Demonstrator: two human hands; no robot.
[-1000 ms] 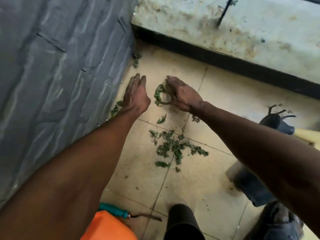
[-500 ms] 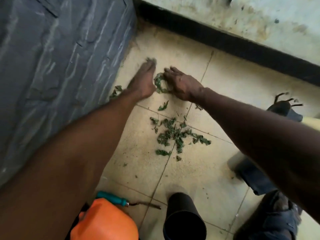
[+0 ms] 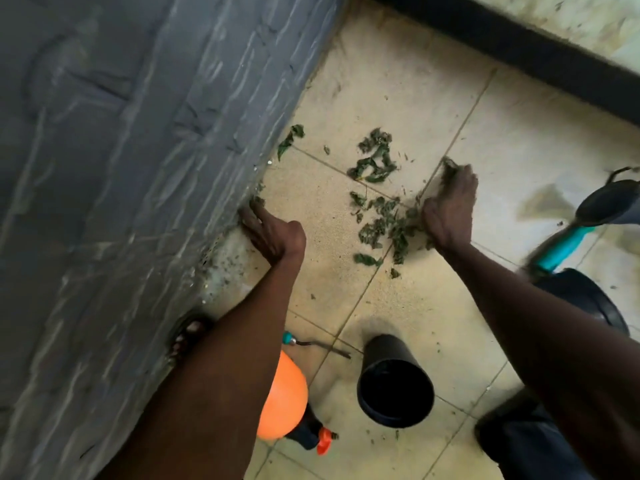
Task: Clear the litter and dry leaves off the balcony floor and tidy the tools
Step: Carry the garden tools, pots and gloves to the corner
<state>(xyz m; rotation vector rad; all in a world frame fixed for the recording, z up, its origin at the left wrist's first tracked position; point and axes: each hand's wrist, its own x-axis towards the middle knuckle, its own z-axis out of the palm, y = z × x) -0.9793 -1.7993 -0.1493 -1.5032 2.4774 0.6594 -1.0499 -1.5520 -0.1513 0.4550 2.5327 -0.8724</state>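
Both hands have parted: left hand (image 3: 273,233) flat at the wall, right hand (image 3: 450,206) open, leaves (image 3: 384,220) at its nine o'clock.

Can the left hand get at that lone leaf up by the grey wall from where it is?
Probably yes. The left hand rests on the floor at the grey wall, and only bare tile lies between it and the lone leaf further along.
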